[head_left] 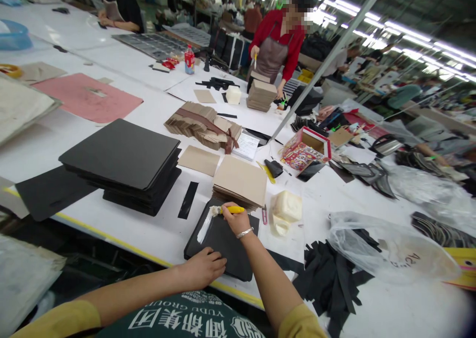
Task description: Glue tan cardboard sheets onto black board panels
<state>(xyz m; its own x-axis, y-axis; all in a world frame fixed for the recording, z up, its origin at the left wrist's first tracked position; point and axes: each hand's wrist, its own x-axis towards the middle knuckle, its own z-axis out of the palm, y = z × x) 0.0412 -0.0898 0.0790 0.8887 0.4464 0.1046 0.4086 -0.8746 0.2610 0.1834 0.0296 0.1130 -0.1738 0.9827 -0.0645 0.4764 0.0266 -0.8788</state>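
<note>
My right hand (pixel 236 220) is closed around a yellow-handled brush (pixel 235 209), whose bristles touch a black sheet (pixel 230 246) near the table's front edge. A streak of white paste (pixel 204 228) lies on the sheet's left part. My left hand (pixel 207 266) rests with spread fingers on the sheet's near left edge. Just beyond the sheet stands a stack of beige boards (pixel 240 179). A white tub (pixel 287 208) sits to the right of that stack, with a pink clip (pixel 264 215) between them.
At the left is a tall stack of black sheets (pixel 122 154). Black strips (pixel 330 278) and a plastic bag (pixel 390 249) lie at the right. A red patterned box (pixel 305 149) and tied beige pieces (pixel 201 122) are farther back. Across the table stands a person (pixel 277 45) in red.
</note>
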